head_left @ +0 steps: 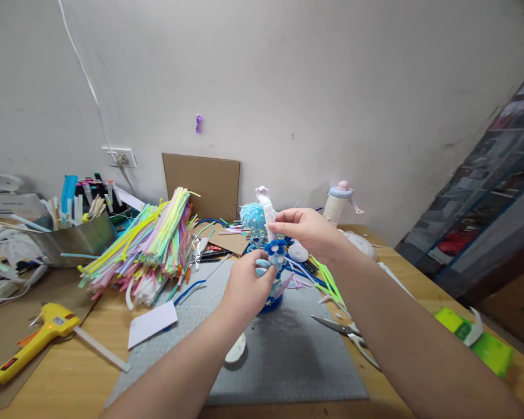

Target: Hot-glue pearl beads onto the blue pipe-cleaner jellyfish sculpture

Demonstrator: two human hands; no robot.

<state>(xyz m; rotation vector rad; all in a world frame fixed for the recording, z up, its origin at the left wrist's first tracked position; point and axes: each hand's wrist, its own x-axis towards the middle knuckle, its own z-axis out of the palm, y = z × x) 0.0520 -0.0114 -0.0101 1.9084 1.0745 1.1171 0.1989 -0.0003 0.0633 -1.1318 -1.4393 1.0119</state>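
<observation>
A blue and white craft figure, with a pearl-dotted light-blue puff (253, 216) and a blue round base (271, 305), stands upright on the grey cutting mat (288, 349). My left hand (250, 282) is closed at its left side, fingers around a light-blue piece beside the dark-and-light-blue flower (276, 251). Above that, the thumb and fingers of my right hand (308, 230) pinch the white upright part (268, 212), which carries a small pale ornament on top. My fingers cover part of the figure. A white round dish (236, 349) lies on the mat near my left forearm.
A big bundle of coloured pipe cleaners (157, 244) and a yellow glue gun (43, 334) lie left. Scissors (343, 329) rest at the mat's right edge. Behind stand a brown board (201, 183) and a bottle (338, 201). A metal container (76, 241) holds sticks.
</observation>
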